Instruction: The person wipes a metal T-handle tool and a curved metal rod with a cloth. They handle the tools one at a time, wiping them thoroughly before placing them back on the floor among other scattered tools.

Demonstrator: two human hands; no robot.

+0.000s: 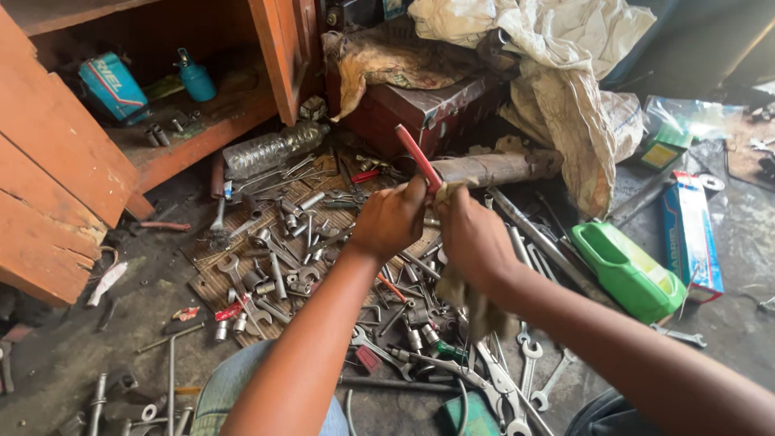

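**Wiping a red-handled tool over a floor of loose spanners**

Forearms come in from six o'clock and meet at the middle of the view. Left hand (393, 216) has its fingers closed around the lower end of a red-handled tool (418, 158), whose handle slants up toward eleven o'clock. Right hand (472, 234) is closed on a dirty rag (468, 303) bunched against the tool where the two hands meet; the rag's loose tail hangs down toward six o'clock.

To do this wiping well, I judge that the left hand should keep the tool steady while the rag is drawn along its length, with a fresh fold turned inward as grime gathers.

Below the hands lies a spread of spanners (529, 367), sockets and pliers: bare grey steel, smooth and oily-looking, on a ribbed brown mat (211, 278). At three o'clock sits a glossy green plastic jug (626, 270), beside a blue cardboard box (690, 234). At eleven o'clock, a crumpled clear bottle (270, 149) lies below a rough orange wooden shelf (202, 133). Creased, stained cloth (565, 73) drapes a dented dark-red metal box (420, 109) at one o'clock.
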